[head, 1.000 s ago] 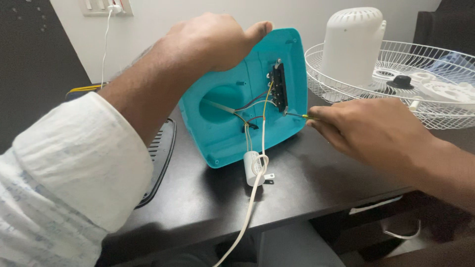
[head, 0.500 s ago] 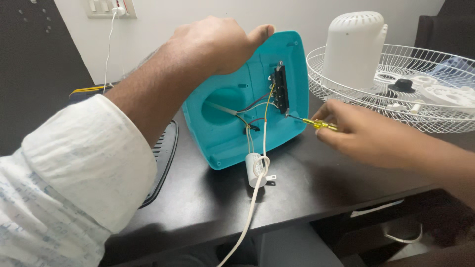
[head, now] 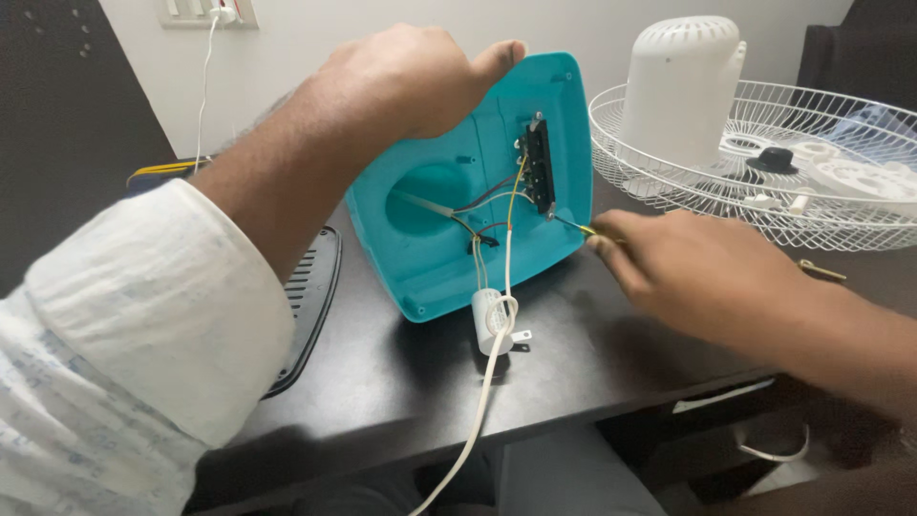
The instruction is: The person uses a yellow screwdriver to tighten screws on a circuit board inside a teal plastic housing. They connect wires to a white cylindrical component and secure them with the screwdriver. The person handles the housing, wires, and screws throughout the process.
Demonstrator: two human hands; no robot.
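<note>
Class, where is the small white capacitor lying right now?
Head view, centre: the white capacitor lies on the dark table, just below the teal fan base.

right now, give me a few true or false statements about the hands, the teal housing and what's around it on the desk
1. The left hand grips the top edge of the teal housing. True.
2. The right hand holds a screwdriver whose tip is at the black switch block. True.
3. The housing lies flat, open side down. False: it stands tilted on its edge, its wired inside facing the camera.
4. The white capacitor sits on the desk in front of the housing. True.
5. The wire grille is left of the housing. False: it is to its right.
</note>
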